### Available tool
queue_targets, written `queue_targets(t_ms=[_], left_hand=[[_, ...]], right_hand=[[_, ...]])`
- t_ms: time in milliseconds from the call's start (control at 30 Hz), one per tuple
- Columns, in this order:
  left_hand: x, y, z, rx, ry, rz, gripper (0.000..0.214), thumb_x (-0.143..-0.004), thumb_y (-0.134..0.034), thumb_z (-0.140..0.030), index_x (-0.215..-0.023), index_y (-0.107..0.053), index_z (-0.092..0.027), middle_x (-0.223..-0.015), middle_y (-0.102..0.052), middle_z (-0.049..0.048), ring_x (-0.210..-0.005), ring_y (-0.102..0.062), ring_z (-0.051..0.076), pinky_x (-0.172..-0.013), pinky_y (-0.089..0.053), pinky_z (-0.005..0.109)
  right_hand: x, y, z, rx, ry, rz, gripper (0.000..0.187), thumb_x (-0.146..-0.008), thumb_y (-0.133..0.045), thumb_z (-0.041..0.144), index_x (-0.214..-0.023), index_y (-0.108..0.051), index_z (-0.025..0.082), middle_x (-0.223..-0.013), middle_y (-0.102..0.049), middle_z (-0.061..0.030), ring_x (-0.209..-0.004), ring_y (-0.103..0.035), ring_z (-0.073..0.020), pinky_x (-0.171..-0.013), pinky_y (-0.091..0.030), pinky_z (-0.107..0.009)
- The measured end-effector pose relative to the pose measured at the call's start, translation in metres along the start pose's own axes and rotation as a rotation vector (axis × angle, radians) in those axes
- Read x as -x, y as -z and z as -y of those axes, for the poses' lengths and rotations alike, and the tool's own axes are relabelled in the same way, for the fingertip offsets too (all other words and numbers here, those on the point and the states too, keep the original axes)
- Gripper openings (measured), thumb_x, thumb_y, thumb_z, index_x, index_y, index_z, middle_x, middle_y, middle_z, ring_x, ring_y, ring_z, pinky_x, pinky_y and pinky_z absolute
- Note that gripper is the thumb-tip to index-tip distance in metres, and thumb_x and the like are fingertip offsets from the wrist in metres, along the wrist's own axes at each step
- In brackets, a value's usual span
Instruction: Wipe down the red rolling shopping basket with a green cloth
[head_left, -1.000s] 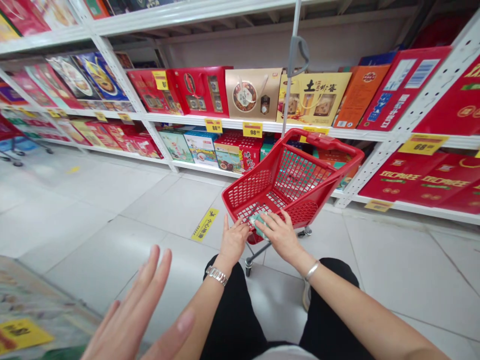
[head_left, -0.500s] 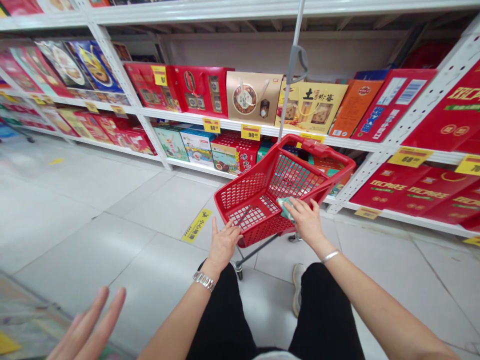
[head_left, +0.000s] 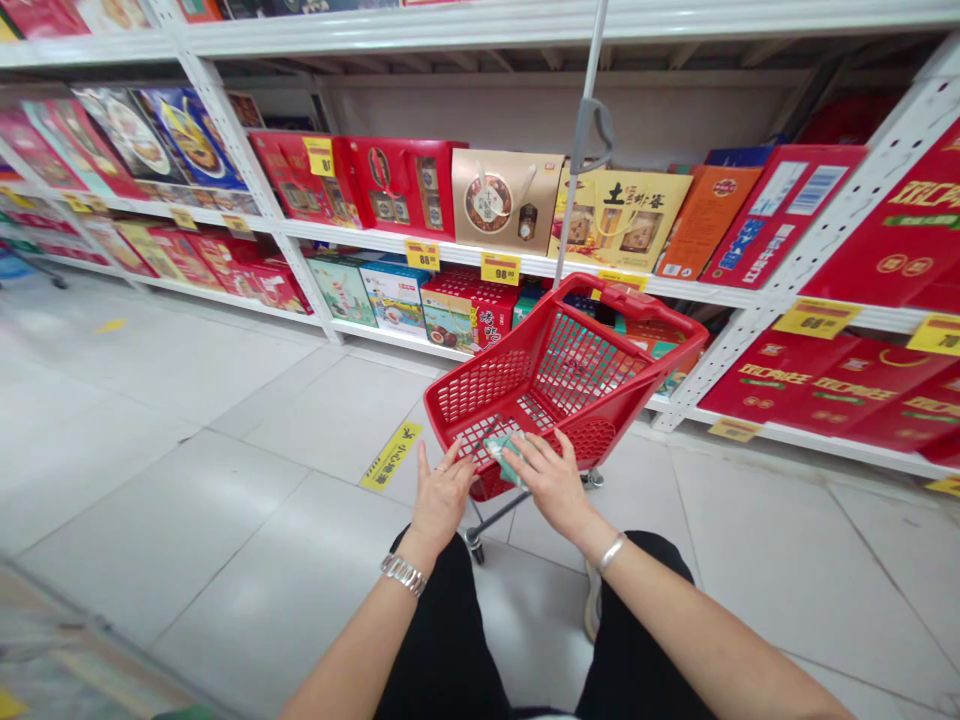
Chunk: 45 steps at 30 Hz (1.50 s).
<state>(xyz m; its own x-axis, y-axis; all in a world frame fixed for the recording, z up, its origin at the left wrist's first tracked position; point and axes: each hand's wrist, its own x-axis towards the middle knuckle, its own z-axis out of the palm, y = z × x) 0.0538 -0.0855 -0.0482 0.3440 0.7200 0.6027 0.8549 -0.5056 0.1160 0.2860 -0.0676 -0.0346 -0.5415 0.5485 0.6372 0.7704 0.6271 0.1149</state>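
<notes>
A red plastic shopping cart [head_left: 480,385] with a mesh basket stands tilted before me on grey legs with castors. At its near rim, the fingers of my left hand [head_left: 441,495] are hooked over the edge, thumb apart. My right hand [head_left: 551,485] presses a crumpled green-and-white cloth [head_left: 501,452] against the near side of the basket, to the right of my left hand. Part of the cloth is hidden beneath the fingers. Only the mesh floor shows inside the basket.
White shelves [head_left: 360,232] with boxed goods and yellow price tags run behind the cart. A grey pole [head_left: 592,60] with a clip rises from it. A yellow floor sticker [head_left: 390,455] lies left of the cart. My knees flank the near side.
My right hand has slid the cloth left along the near side of the basket, close to my left hand. Another person's hand at the lower left has left the view.
</notes>
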Motion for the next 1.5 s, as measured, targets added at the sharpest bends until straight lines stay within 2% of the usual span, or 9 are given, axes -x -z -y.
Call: queue_targets(t_ms=[200,400,633,833,967,1200,1300,1400,1500], left_hand=[[0.007,0.002,0.017,-0.045,-0.022,-0.054,0.021,-0.098,-0.057,-0.016,-0.106,-0.076,-0.023,-0.104,-0.083,0.0062,-0.110,-0.076,0.026,-0.128,-0.007,0.067],[0.011,0.006,0.038,-0.044,0.025,-0.057,0.024,-0.099,-0.053,-0.020,-0.103,-0.076,-0.026,-0.107,-0.083,0.0073,-0.111,-0.075,0.028,-0.127,-0.007,0.070],[0.011,0.016,0.060,-0.031,0.049,-0.003,0.023,-0.099,-0.053,-0.023,-0.104,-0.075,-0.027,-0.110,-0.082,0.0073,-0.119,-0.072,0.032,-0.124,-0.008,0.075],[0.012,0.020,0.060,-0.056,0.079,-0.001,0.021,-0.099,-0.055,-0.024,-0.103,-0.075,-0.025,-0.110,-0.082,0.0089,-0.121,-0.070,0.033,-0.122,-0.009,0.078],[0.011,0.023,0.050,-0.082,0.097,0.034,0.021,-0.097,-0.059,-0.025,-0.111,-0.075,-0.025,-0.109,-0.082,0.0099,-0.123,-0.069,0.034,-0.122,-0.009,0.079],[0.012,0.027,0.039,-0.084,0.100,0.084,0.032,-0.097,-0.054,-0.013,-0.116,-0.076,-0.026,-0.117,-0.080,0.0105,-0.128,-0.067,0.033,-0.121,-0.008,0.080],[0.015,0.028,0.039,-0.082,0.101,0.060,0.035,-0.096,-0.052,-0.011,-0.117,-0.075,-0.027,-0.118,-0.080,0.0099,-0.126,-0.068,0.032,-0.122,-0.005,0.079],[0.019,0.028,0.041,-0.091,0.102,0.046,0.034,-0.096,-0.052,-0.011,-0.117,-0.075,-0.026,-0.112,-0.081,0.0087,-0.121,-0.071,0.031,-0.123,-0.005,0.077],[0.023,0.026,0.047,-0.108,0.108,0.014,0.031,-0.097,-0.051,-0.012,-0.113,-0.075,-0.024,-0.107,-0.082,0.0087,-0.116,-0.074,0.031,-0.124,-0.008,0.075]], right_hand=[[0.010,0.007,-0.056,0.080,-0.146,0.091,0.050,-0.093,-0.061,0.004,-0.135,-0.066,0.030,-0.142,-0.068,-0.0074,-0.128,-0.060,-0.0254,-0.119,-0.021,-0.051],[0.011,0.024,-0.114,0.200,-0.199,0.157,0.053,-0.094,-0.056,0.006,-0.139,-0.064,0.031,-0.144,-0.067,-0.0085,-0.131,-0.058,-0.0268,-0.116,-0.024,-0.052],[0.001,0.052,-0.164,0.344,-0.196,0.148,0.052,-0.093,-0.052,0.004,-0.136,-0.067,0.029,-0.145,-0.066,-0.0093,-0.128,-0.059,-0.0270,-0.115,-0.022,-0.052],[-0.002,0.072,-0.197,0.431,-0.279,0.113,0.050,-0.091,-0.051,0.004,-0.132,-0.069,0.025,-0.141,-0.068,-0.0114,-0.124,-0.060,-0.0287,-0.112,-0.023,-0.053],[-0.015,0.068,-0.174,0.388,-0.299,0.016,0.049,-0.090,-0.055,0.005,-0.132,-0.070,0.025,-0.142,-0.068,-0.0120,-0.124,-0.060,-0.0299,-0.114,-0.021,-0.053],[-0.041,0.015,-0.025,0.056,-0.069,-0.007,0.046,-0.096,-0.059,0.009,-0.135,-0.066,0.033,-0.140,-0.069,-0.0053,-0.127,-0.059,-0.0249,-0.119,-0.019,-0.051],[-0.040,-0.009,0.020,-0.038,0.011,-0.015,0.039,-0.099,-0.062,0.017,-0.134,-0.066,0.034,-0.139,-0.070,-0.0035,-0.127,-0.059,-0.0246,-0.119,-0.020,-0.051],[-0.033,-0.020,0.029,-0.050,0.010,-0.008,0.035,-0.100,-0.063,0.019,-0.133,-0.066,0.032,-0.139,-0.070,-0.0037,-0.126,-0.059,-0.0247,-0.119,-0.023,-0.050],[-0.027,-0.018,0.008,-0.018,-0.039,0.034,0.039,-0.099,-0.062,0.015,-0.134,-0.065,0.032,-0.141,-0.069,-0.0044,-0.127,-0.059,-0.0245,-0.118,-0.024,-0.050]])
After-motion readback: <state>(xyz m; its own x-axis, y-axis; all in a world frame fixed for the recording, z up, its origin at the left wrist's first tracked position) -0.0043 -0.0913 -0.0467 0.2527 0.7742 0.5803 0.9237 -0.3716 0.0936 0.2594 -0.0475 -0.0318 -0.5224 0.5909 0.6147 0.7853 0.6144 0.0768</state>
